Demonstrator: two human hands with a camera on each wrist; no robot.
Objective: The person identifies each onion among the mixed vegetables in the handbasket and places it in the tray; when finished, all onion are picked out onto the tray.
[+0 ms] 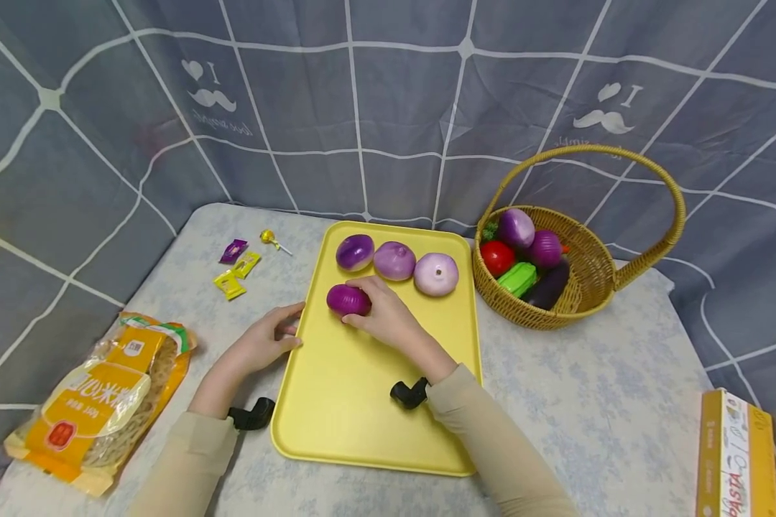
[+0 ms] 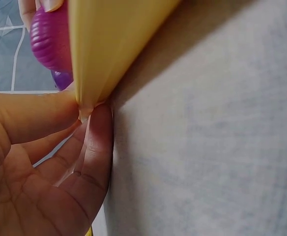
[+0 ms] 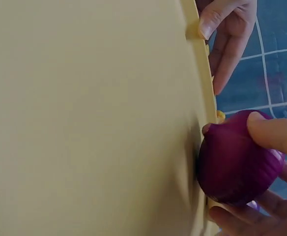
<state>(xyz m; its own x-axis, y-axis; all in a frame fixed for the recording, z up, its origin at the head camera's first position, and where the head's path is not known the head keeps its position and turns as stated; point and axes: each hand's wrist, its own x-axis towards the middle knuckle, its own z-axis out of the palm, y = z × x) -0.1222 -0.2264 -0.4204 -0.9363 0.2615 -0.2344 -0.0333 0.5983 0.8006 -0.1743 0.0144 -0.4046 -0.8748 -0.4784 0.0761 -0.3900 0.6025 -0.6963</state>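
My right hand (image 1: pixel 388 312) grips a dark purple onion (image 1: pixel 344 300) with thumb and fingers, over the left part of the yellow tray (image 1: pixel 356 409). In the right wrist view the onion (image 3: pixel 234 160) is close to the tray surface; whether it touches cannot be seen clearly. My left hand (image 1: pixel 265 341) pinches the tray's left rim, its thumb on top and fingers beneath, as the left wrist view shows. Along the tray's back edge lie a two-tone purple onion (image 1: pixel 354 253), a lilac onion (image 1: pixel 394 261) and a pale onion (image 1: pixel 436 274).
Right of the tray stands a wicker basket (image 1: pixel 591 298) of vegetables with a tall handle. At left lie a noodle bag (image 1: pixel 97 402), wrapped candies (image 1: pixel 230 284) and a lollipop (image 1: pixel 269 238). A pasta box (image 1: pixel 737 452) is at the right edge; a patterned curtain (image 1: pixel 401 100) hangs behind.
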